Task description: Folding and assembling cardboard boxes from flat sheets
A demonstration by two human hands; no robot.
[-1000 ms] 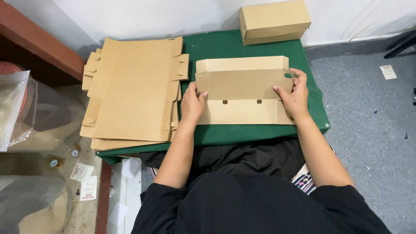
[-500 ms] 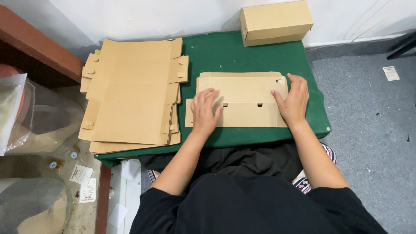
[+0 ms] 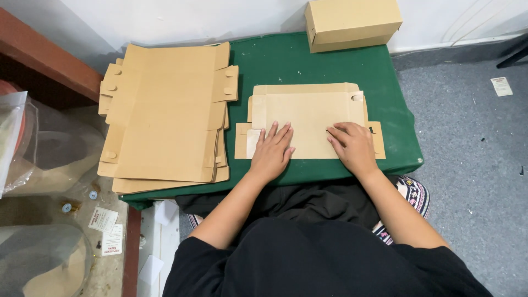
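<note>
A folded brown cardboard box blank (image 3: 308,110) lies flat on the green table (image 3: 286,60) in front of me. My left hand (image 3: 272,151) presses palm down on its lower left part, fingers spread. My right hand (image 3: 355,147) presses flat on its lower right part, fingers pointing left. Neither hand grips anything. A stack of unfolded cardboard blanks (image 3: 165,115) lies to the left of my left hand.
An assembled brown cardboard box (image 3: 352,23) stands at the table's far edge against the white wall. Clear plastic bags (image 3: 38,154) and small paper cards lie on the floor at left. Grey carpet (image 3: 473,154) is on the right.
The raised panel of the blank has been folded down flat onto the table. Both hands moved from its sides inward and now press on top of it.
</note>
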